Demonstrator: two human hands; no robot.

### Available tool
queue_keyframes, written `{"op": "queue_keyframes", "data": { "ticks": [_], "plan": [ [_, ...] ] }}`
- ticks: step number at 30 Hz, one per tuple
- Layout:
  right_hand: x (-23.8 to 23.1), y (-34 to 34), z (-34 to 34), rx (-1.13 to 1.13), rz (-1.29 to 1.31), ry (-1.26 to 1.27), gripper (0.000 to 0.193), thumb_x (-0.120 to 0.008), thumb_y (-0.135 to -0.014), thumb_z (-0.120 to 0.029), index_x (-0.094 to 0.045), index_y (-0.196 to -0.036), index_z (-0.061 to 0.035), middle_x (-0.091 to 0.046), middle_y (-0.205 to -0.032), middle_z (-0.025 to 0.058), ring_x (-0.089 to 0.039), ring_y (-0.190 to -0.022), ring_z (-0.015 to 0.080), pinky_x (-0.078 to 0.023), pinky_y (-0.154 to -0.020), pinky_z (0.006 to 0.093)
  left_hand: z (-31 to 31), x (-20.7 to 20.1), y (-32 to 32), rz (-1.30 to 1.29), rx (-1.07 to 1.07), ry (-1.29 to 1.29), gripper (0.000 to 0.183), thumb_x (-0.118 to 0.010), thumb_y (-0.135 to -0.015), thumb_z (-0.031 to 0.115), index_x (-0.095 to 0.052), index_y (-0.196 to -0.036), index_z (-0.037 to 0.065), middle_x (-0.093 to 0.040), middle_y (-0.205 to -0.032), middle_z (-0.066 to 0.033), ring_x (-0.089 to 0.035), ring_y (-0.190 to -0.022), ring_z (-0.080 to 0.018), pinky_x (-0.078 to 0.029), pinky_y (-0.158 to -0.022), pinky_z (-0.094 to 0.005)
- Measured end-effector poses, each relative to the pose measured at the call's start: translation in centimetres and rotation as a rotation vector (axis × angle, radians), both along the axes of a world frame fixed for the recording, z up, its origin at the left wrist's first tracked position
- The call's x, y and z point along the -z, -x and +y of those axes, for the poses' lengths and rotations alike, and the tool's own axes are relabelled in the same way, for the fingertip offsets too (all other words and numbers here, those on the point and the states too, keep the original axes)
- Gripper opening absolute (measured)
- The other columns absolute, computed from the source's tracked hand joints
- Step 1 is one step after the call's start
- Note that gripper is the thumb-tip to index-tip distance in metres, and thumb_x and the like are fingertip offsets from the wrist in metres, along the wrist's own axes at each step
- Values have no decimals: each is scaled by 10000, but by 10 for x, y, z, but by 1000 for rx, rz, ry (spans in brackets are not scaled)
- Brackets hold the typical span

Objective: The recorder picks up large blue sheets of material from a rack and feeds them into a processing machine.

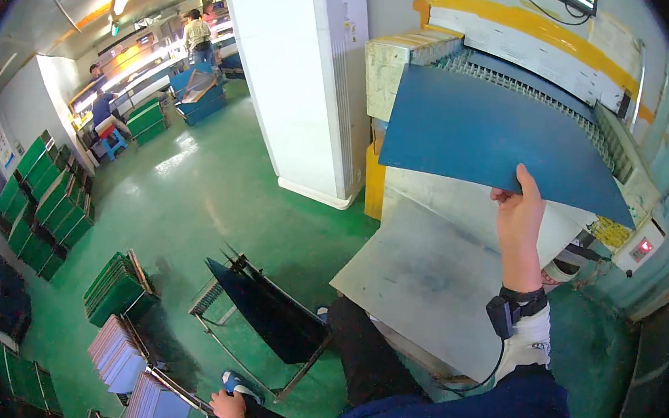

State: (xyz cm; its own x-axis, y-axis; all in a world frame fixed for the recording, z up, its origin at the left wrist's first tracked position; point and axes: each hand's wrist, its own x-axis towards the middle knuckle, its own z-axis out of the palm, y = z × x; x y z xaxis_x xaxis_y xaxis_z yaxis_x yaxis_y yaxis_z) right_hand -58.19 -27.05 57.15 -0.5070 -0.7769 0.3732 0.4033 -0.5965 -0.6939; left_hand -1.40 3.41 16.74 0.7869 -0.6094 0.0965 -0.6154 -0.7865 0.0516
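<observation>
My right hand (521,205) grips the near edge of a thin blue panel (492,135), thumb on top and fingers curled beneath. The panel is tilted over the roller conveyor (536,83) of a machine, covering part of the rollers. Low down, my left hand (230,406) has its fingers curled at the end of a metal rack rail (183,393), beside my leg. A slotted rack (215,298) holding dark panels (277,315) stands to the left of my knee.
A grey board (423,284) lies below the machine. Racks of green panels (114,289) and pale panels (116,353) stand at lower left, with stacked green racks (53,200) beyond. A white pillar (294,78) rises ahead. People work at lit benches far left.
</observation>
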Motion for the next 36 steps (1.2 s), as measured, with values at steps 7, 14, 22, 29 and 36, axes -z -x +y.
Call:
{"op": "queue_keyframes", "data": {
  "ticks": [7, 14, 22, 29, 36],
  "plan": [
    [7, 28, -56, 136, -58, -71, 189, -621, -905, -154, -539, -1014, -23, -624, -836, 107, -615, -601, 252, -497, -512, 376, -1, 1, -5, 38, -1, -30, 372, -635, -762, 363, -692, -946, 45, -603, -1032, -157, -572, -984, -379, -501, -810, -501],
    [14, 89, -134, 39, -144, -159, 215, -615, -914, -169, -513, -993, 3, -617, -832, 149, -640, -646, 267, -538, -546, 383, 4, 5, -1, -54, 27, 50, 319, -673, -724, 309, -688, -906, 47, -592, -977, -154, -565, -949, -376, -494, -766, -502],
    [-8, 89, -159, 90, -181, -226, 197, -580, -925, -150, -507, -989, 22, -622, -817, 172, -644, -653, 274, -557, -572, 367, -1, -3, 0, 69, -25, -38, 382, -645, -776, 369, -688, -949, 32, -592, -1076, -166, -559, -1019, -399, -498, -823, -516],
    [-4, 99, -184, 94, -178, -267, 198, -571, -930, -172, -515, -987, 10, -630, -796, 163, -656, -656, 270, -558, -584, 381, 3, 2, -3, 9, -10, -26, 344, -673, -738, 329, -688, -935, 47, -596, -1033, -148, -570, -982, -365, -512, -773, -497],
    [-2, 109, -190, 100, -169, -302, 245, -565, -935, -197, -508, -1022, 25, -639, -803, 168, -661, -671, 271, -557, -608, 395, 0, -1, 1, -17, 8, -17, 340, -670, -738, 331, -683, -917, 42, -596, -1018, -154, -570, -973, -373, -510, -764, -503]
  ]
}}
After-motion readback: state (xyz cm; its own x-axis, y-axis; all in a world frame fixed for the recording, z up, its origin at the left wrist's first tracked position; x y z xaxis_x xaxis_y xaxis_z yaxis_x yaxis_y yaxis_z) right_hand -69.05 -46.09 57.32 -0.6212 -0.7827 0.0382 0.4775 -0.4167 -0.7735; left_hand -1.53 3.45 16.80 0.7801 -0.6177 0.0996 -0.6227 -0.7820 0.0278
